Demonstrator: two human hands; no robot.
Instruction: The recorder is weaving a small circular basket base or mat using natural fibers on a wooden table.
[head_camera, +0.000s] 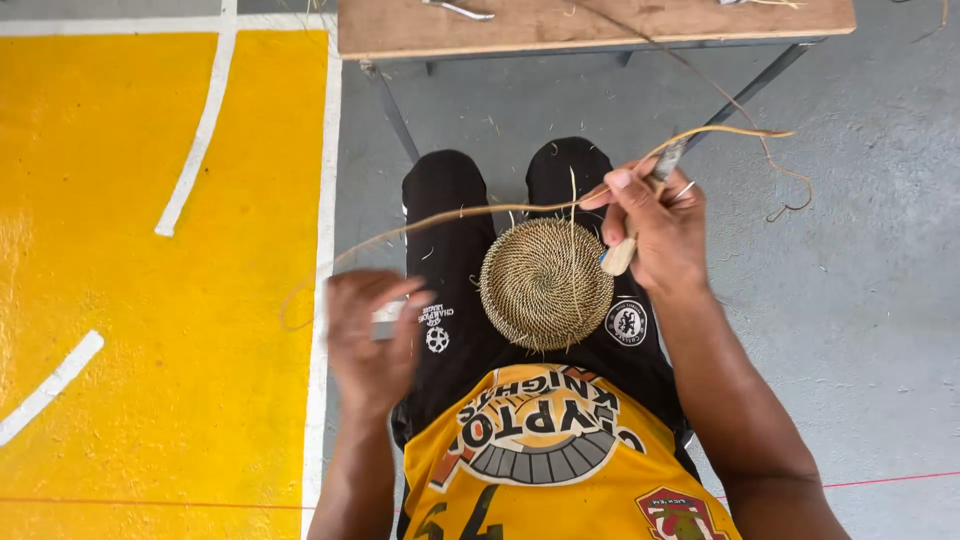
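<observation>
1. Head view, overall: a seated person looks down at their own lap. A round coiled basket base (546, 283) lies flat on the thighs, between the two hands and nearer the right one, spiral face up.

2. Right hand (655, 235): raised just above and beside the upper right edge of the basket base. The fingers are closed on a small tool with a pale handle (620, 257) and pinch a long fibre strand (450, 214) against it. This grip appears to keep the strand taut while the tool stays ready at the coil's rim.

3. Left hand (368, 335): held off to the left of the basket base, clear of it, over the left thigh. It is motion-blurred; a small light object (386, 320) sits in its fingers, kind not discernible. Whether the fingers are fully closed on it cannot be told.

4. Strand orientation: its long axis runs roughly sideways, from above the left hand, over the top edge of the basket base, to the right hand. Past the right hand it curls outward and downward to a loose end (790, 205).

5. Beyond the hands: a wooden bench (600, 25) on metal legs stands ahead of the knees. A yellow painted floor area (150, 300) lies left of the left hand.
</observation>
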